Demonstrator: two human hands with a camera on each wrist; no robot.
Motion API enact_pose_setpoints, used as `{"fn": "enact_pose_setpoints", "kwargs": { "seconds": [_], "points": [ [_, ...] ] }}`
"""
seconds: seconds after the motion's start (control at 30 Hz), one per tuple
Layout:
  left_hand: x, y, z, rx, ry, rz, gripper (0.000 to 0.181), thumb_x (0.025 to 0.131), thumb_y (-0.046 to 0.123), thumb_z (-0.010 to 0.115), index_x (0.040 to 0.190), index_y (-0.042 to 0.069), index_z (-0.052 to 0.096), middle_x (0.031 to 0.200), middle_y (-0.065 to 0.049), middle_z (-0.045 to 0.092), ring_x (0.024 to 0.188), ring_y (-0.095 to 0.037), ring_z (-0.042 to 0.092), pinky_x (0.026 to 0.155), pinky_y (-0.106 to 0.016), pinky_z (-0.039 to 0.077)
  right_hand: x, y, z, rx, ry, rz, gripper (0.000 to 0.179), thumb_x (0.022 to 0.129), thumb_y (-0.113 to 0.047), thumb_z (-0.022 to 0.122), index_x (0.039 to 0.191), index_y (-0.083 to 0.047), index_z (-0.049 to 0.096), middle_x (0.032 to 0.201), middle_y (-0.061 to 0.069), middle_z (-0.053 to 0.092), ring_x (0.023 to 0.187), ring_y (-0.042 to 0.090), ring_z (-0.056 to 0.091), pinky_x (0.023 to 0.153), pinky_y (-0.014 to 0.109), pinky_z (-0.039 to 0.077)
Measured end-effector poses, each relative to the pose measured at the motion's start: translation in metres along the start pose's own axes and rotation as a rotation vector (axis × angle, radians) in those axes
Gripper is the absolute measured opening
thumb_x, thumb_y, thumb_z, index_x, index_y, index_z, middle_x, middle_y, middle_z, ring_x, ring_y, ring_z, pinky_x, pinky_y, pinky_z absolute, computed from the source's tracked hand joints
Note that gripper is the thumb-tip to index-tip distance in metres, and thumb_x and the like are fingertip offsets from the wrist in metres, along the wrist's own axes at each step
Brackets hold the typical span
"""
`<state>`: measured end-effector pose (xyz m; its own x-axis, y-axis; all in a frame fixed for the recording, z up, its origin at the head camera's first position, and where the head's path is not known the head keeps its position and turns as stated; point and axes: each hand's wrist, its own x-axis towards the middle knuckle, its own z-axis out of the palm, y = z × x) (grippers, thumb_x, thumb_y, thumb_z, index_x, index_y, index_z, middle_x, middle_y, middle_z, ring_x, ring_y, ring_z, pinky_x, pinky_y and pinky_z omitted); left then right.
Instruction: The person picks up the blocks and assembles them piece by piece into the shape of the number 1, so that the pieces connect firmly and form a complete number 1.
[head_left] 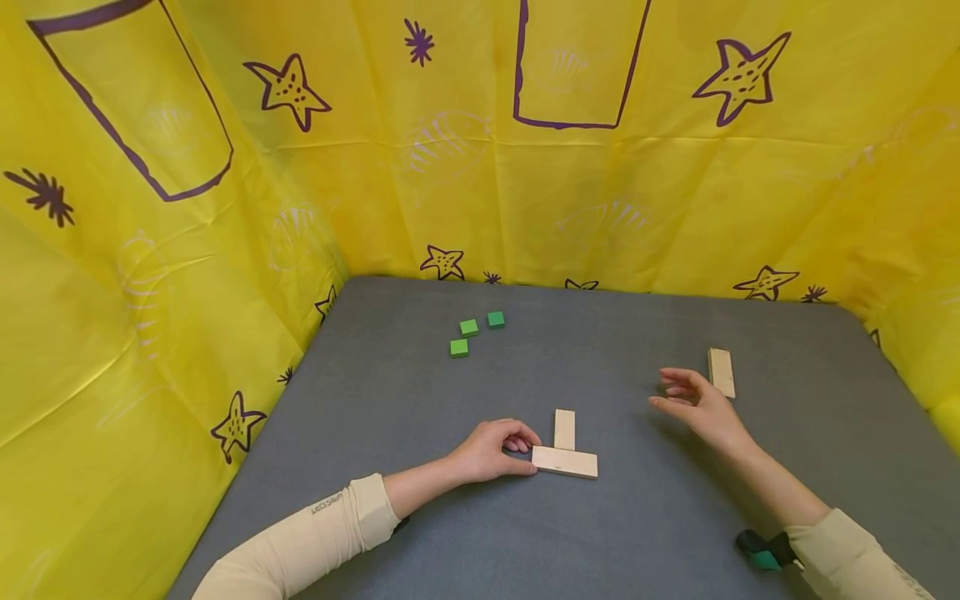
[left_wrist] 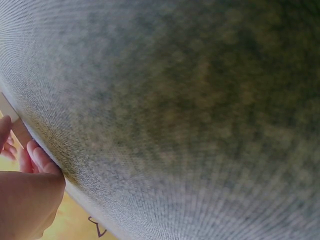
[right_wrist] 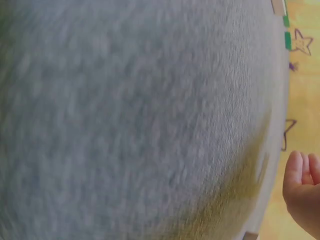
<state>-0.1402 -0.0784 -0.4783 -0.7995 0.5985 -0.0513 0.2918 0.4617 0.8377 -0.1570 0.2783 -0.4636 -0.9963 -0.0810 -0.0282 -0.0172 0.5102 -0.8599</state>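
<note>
In the head view, my left hand (head_left: pixel 497 451) pinches the left end of a flat wooden block (head_left: pixel 565 462) between thumb and fingers. The left wrist view also has this wooden block (left_wrist: pixel 21 132) between the digits. A second wooden block (head_left: pixel 565 429) stretches away from its far long side, the two forming an upside-down T. My right hand (head_left: pixel 699 406) is over the table to the right, holding nothing, its fingers loosely bent. Just beyond it lies a third wooden block (head_left: pixel 722 372), its near end close to the hand.
Several green cubes, a dark one (head_left: pixel 496 320) and lighter ones (head_left: pixel 459 348), sit toward the back left of the grey table (head_left: pixel 600 350). Yellow patterned cloth (head_left: pixel 420 192) hangs along the back and sides. A dark and green band (head_left: pixel 767 552) is at my right wrist.
</note>
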Motion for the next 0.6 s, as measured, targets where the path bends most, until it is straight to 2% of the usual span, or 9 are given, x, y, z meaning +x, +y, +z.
{"fn": "enact_pose_setpoints", "kwargs": {
  "seconds": [0.2, 0.33, 0.47, 0.6],
  "points": [
    [0.000, 0.000, -0.001, -0.012, 0.002, 0.011, 0.030, 0.078, 0.011, 0.083, 0.105, 0.006, 0.070, 0.093, -0.001, 0.065, 0.085, -0.011, 0.059, 0.079, -0.021, 0.048, 0.001, 0.006, -0.012, 0.023, 0.036, 0.007, 0.061, 0.093, -0.027, 0.068, 0.140, 0.004, 0.043, 0.131, 0.025, 0.052, 0.102, 0.001, 0.049, 0.077, 0.010, 0.043],
    [0.001, 0.000, -0.001, -0.021, 0.002, 0.001, 0.030, 0.077, 0.011, 0.083, 0.104, 0.006, 0.070, 0.092, -0.001, 0.065, 0.084, -0.010, 0.059, 0.079, -0.021, 0.048, 0.002, 0.011, -0.019, 0.034, 0.063, 0.022, 0.063, 0.093, -0.028, 0.068, 0.141, 0.003, 0.042, 0.123, 0.009, 0.058, 0.100, -0.002, 0.048, 0.076, 0.010, 0.042],
    [0.001, 0.000, -0.001, -0.020, 0.005, -0.015, 0.030, 0.077, 0.011, 0.083, 0.105, 0.008, 0.071, 0.092, 0.000, 0.065, 0.084, -0.009, 0.059, 0.079, -0.020, 0.048, 0.003, 0.015, -0.026, 0.063, 0.087, 0.027, 0.062, 0.092, -0.028, 0.069, 0.140, 0.003, 0.043, 0.117, -0.011, 0.056, 0.099, -0.004, 0.048, 0.076, 0.009, 0.042],
    [0.000, 0.000, 0.000, -0.022, 0.010, -0.011, 0.030, 0.077, 0.011, 0.083, 0.104, 0.007, 0.071, 0.091, 0.001, 0.065, 0.083, -0.009, 0.059, 0.079, -0.020, 0.048, 0.003, 0.018, -0.033, 0.106, 0.107, 0.033, 0.057, 0.093, -0.028, 0.069, 0.137, -0.002, 0.045, 0.117, -0.015, 0.053, 0.098, -0.004, 0.048, 0.076, 0.008, 0.042]
  ]
}}
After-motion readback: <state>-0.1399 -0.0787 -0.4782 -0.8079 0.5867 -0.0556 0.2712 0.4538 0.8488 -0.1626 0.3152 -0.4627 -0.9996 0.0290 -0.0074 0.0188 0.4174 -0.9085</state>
